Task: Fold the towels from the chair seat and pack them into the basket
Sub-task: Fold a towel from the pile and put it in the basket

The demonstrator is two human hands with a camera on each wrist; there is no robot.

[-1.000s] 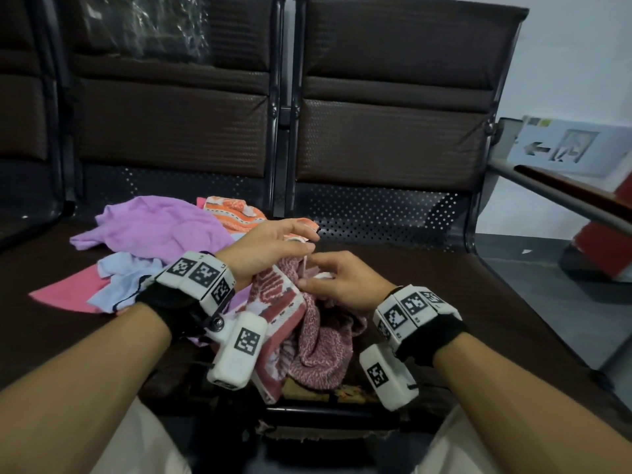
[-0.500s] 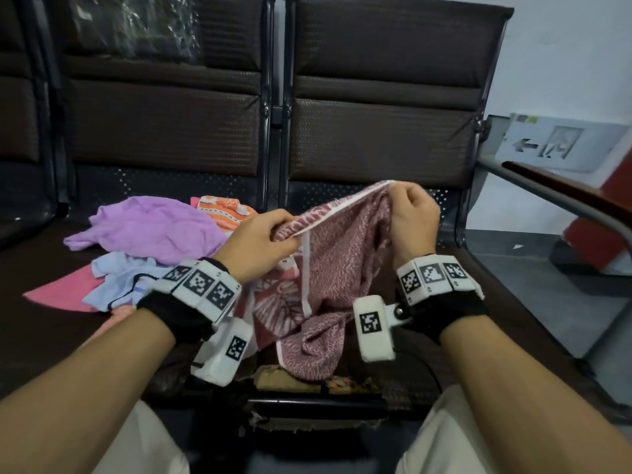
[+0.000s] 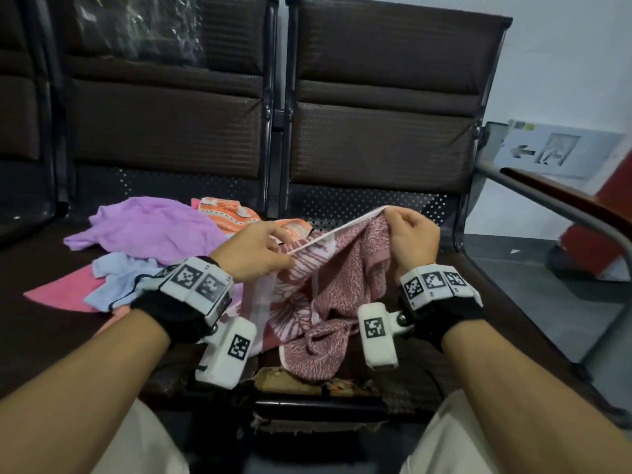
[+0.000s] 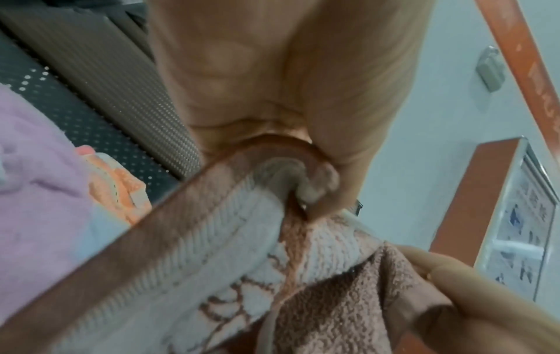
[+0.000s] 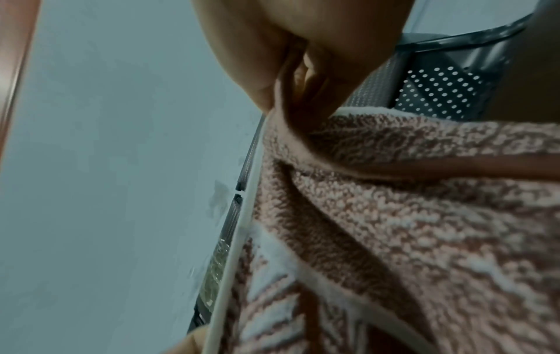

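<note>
A maroon-and-white patterned towel (image 3: 328,295) hangs above the dark chair seat (image 3: 478,302), its white hem stretched between both hands. My left hand (image 3: 260,254) pinches the hem at the lower left; the left wrist view shows the hem (image 4: 212,239) bunched under the thumb. My right hand (image 3: 410,234) pinches the higher right end, and the right wrist view shows the towel (image 5: 424,215) draped below the curled fingers. No basket is in view.
A heap of other towels lies on the left seat: purple (image 3: 147,227), orange-patterned (image 3: 229,213), light blue (image 3: 116,278) and pink (image 3: 58,292). Chair backs (image 3: 383,131) rise behind. A metal armrest (image 3: 564,206) runs at the right. The seat's front edge (image 3: 307,381) is torn.
Both hands lifted the maroon towel off the seat and drew apart, the right hand rising up and to the right, so the hem now stretches taut between them.
</note>
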